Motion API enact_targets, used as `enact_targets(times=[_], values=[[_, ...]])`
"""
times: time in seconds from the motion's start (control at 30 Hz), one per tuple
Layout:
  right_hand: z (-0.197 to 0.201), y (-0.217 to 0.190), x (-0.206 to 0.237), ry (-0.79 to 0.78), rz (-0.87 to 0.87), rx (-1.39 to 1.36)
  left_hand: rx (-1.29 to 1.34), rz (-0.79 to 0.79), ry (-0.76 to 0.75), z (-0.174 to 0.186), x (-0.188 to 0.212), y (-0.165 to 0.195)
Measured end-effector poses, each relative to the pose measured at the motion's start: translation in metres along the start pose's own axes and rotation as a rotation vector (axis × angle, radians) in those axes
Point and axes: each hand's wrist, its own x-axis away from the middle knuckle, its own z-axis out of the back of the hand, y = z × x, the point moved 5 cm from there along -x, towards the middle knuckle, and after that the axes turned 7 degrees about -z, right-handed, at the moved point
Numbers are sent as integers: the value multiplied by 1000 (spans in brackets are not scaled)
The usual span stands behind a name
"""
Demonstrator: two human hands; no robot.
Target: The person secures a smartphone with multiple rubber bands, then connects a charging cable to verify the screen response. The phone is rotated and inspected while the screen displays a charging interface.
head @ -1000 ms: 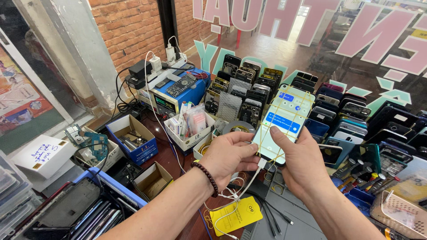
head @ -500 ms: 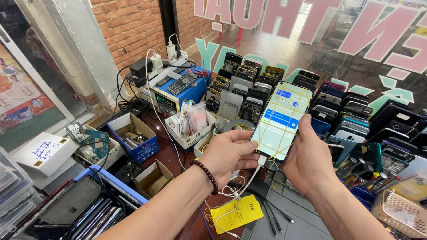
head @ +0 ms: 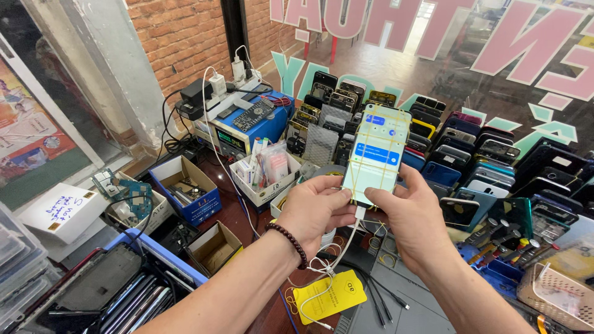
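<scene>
Over a cluttered bench, both hands' grips clasp a rubber-banded glossy smartphone [head: 376, 154].

A single head-worn camera looks forward and down from above the person's forearms, close to a lit smartphone [head: 376, 154] held near the middle of the frame. Beyond the smartphone the view reaches rows of phones [head: 470, 154] and a lettered window; left of it, a brick wall [head: 179, 37].
</scene>
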Motion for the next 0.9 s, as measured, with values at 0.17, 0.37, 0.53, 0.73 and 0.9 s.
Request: enact_targets(times=[0.17,0.37,0.53,0.73,0.9], values=[[0,3,-1,30,18,64,-18,-10,-15,-1,2,1],[5,7,-3,7,-16,16,-38,8,-14,-2,3,2],[7,8,-2,23,-38,6,-34,8,-18,-4,5,2],[6,5,1,39,-9,87,-9,20,-16,-4,6,1],[3,4,1,34,6,98,4,18,-12,-4,6,-1]])
